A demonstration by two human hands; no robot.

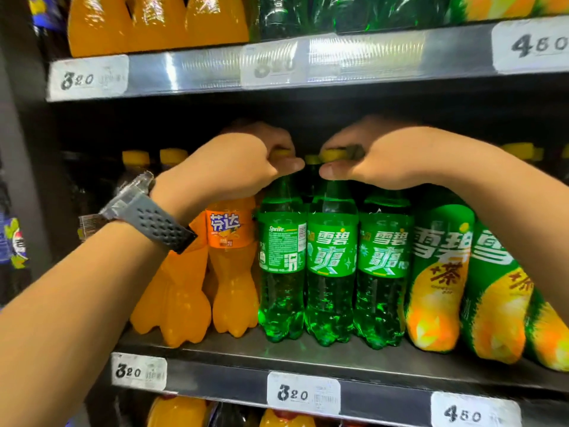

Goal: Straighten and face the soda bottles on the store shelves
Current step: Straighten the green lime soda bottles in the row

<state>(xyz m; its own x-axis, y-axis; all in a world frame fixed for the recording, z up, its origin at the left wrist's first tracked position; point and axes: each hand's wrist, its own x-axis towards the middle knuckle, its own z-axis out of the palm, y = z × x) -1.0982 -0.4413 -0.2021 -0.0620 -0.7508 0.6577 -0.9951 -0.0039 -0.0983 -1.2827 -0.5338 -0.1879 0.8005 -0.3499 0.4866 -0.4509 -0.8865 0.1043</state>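
Green and upright, the Sprite bottle [281, 272] showing its back label stands directly beneath the left hand [234, 167], whose fingers pinch its yellow cap [280, 153], while the right hand [378, 161] alongside pinches the cap of the front-facing neighbouring bottle [332, 272].

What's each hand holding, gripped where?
The left hand has its grip on the yellow cap of the back-label Sprite bottle; the right hand on the cap of the next Sprite bottle.

Handwritten price tags: upper 320 tag [87, 77], upper 450 tag [529, 46], lower-left 320 tag [138, 371], lower-middle 320 tag [303, 393], lower 450 tag [475, 414]. Grey perforated-strap wristwatch [154, 220]. Blue packaging [14, 245] far left, blurred.
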